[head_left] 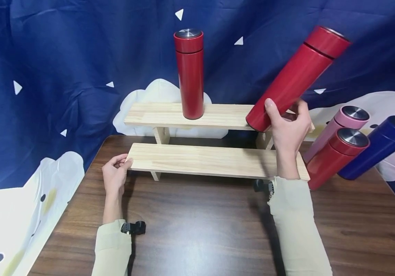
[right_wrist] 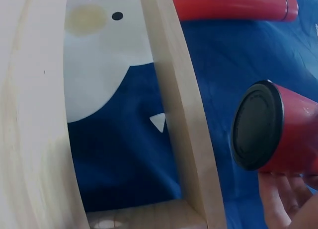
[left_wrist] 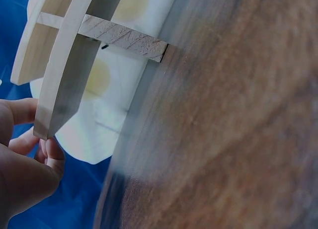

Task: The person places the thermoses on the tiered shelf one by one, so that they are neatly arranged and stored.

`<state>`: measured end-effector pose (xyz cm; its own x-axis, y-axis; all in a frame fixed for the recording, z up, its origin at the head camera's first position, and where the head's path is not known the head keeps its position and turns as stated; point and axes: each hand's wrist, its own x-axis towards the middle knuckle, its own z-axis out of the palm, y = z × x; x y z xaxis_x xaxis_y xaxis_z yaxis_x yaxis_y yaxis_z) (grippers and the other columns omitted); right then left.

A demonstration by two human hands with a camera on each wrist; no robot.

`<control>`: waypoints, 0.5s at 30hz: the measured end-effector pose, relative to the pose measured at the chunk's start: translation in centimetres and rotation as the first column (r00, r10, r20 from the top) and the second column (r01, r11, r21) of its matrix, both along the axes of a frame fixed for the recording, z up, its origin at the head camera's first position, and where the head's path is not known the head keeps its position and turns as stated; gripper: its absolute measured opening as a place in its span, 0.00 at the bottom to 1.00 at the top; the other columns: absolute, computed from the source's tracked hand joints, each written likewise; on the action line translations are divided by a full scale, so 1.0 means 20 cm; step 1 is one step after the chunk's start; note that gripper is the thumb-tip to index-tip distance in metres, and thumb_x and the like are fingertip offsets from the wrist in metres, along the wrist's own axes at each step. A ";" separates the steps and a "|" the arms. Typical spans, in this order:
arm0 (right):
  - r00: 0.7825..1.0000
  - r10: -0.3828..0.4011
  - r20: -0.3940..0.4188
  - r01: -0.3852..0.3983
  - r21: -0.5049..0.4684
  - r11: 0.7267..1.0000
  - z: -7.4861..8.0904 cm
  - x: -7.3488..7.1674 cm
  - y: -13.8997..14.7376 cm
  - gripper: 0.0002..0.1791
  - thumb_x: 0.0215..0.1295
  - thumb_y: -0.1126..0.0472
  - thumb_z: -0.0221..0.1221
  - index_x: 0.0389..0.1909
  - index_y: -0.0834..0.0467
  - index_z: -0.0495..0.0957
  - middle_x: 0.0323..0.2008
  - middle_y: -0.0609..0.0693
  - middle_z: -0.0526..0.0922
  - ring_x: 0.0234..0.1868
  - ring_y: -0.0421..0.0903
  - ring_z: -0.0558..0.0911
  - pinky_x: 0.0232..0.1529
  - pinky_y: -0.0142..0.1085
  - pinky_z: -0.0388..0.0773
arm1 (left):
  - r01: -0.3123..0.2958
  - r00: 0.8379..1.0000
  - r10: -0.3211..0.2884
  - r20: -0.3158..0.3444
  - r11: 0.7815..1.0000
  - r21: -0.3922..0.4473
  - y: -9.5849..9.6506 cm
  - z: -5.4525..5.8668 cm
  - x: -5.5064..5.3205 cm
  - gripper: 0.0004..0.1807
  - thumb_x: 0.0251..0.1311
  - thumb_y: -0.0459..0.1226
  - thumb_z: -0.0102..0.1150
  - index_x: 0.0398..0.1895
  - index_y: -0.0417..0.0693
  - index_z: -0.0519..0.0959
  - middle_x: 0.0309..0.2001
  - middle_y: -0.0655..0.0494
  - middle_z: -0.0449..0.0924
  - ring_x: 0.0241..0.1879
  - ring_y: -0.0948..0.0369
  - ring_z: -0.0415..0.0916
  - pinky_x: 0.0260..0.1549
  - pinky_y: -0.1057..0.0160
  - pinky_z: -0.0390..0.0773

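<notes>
Above the right end of the upper shelf [head_left: 149,114], the right hand [head_left: 289,130] has its fingers round a tilted red flask [head_left: 295,80] — mid-placement, I'd judge, so it wants turning upright next — while the left hand [head_left: 115,174] pinches the left end of the lower shelf [head_left: 200,159].

Left grip [head_left: 115,174] pinching, low — right grip [head_left: 291,128] clasping, higher — both forearms [head_left: 297,230] stretched forward.
</notes>
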<state>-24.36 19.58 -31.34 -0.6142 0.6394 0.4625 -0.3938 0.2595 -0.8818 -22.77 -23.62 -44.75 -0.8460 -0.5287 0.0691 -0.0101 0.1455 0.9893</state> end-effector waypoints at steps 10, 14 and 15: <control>0.997 0.069 0.027 -0.071 0.055 0.996 -0.02 -0.05 -0.08 0.33 0.47 0.44 0.74 0.56 0.51 0.81 0.45 0.48 0.83 0.39 0.43 0.81 0.43 0.30 0.78 | 0.002 1.000 -0.002 0.011 1.000 -0.010 0.00 0.00 0.01 0.15 0.56 0.27 0.67 0.48 0.31 0.84 0.31 0.60 0.75 0.32 0.66 0.68 0.32 0.76 0.69; 0.996 0.090 0.026 -0.092 0.100 0.991 -0.01 -0.07 -0.11 0.36 0.47 0.40 0.73 0.58 0.51 0.81 0.48 0.49 0.84 0.43 0.43 0.80 0.43 0.31 0.76 | 0.005 1.000 -0.005 0.012 1.000 -0.013 0.00 0.00 0.00 0.15 0.56 0.28 0.67 0.48 0.31 0.84 0.31 0.60 0.75 0.32 0.66 0.69 0.32 0.76 0.69; 0.995 0.097 0.025 -0.099 0.107 0.989 0.00 -0.08 -0.11 0.37 0.47 0.39 0.73 0.58 0.51 0.81 0.48 0.49 0.84 0.43 0.43 0.80 0.43 0.32 0.76 | 0.006 1.000 -0.006 0.011 1.000 -0.014 0.00 0.01 0.00 0.15 0.56 0.28 0.67 0.48 0.31 0.84 0.31 0.60 0.75 0.32 0.66 0.69 0.32 0.76 0.70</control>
<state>-25.90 17.29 -31.42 -0.6812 0.5226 0.5127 -0.4046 0.3149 -0.8586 -22.70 -23.58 -44.65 -0.8500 -0.5224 0.0674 -0.0197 0.1594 0.9870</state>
